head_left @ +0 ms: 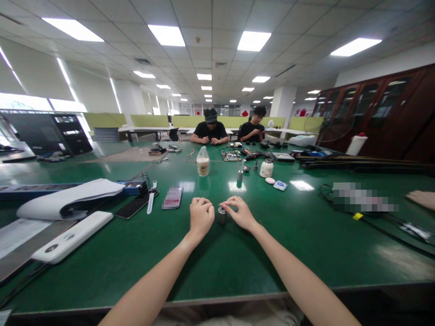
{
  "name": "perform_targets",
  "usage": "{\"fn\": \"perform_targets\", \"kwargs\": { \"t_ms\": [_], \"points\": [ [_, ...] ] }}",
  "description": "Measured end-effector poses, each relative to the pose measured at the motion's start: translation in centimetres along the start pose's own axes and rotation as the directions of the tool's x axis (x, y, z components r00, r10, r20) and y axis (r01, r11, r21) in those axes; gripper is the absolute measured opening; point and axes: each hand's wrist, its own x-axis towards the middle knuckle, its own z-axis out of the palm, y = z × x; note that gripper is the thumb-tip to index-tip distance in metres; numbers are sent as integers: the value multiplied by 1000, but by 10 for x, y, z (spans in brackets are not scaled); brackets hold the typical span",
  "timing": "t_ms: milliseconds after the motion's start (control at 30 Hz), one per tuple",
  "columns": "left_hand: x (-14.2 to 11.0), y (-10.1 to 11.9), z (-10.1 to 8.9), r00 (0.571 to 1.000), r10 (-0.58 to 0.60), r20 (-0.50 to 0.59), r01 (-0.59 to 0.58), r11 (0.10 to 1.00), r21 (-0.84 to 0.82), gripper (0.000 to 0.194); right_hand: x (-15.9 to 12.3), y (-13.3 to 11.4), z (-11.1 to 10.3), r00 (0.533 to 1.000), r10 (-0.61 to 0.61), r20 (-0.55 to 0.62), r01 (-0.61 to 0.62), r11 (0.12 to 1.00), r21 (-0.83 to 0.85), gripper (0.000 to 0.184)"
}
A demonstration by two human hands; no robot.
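While right hand (241,213) touches the metal cylinder (222,217) atop, pinch unclear, left hand (201,217) curls closed beside it; likely hard, slick, dense: grip sides.

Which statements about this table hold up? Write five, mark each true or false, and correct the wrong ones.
1. The right hand touches a metal cylinder. True.
2. The watch lies to the left of the phone. True.
3. The left hand is holding that phone. False: the phone lies on the table.
4. The table is white. False: it is green.
5. The bagged cup stands beyond both hands. True.
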Motion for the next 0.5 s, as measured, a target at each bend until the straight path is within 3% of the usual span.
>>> {"fn": "perform_targets", "kwargs": {
  "t_ms": [267,500],
  "points": [
    [0,1,-1,999,5,47,-2,998,-57,29,-2,-2,-3,999,-6,49,12,993,-120,20],
    [-2,6,-3,995,59,83,-48,991,-127,17,-2,-1,-6,999,34,-37,-37,994,-106,24]
  ]
}}
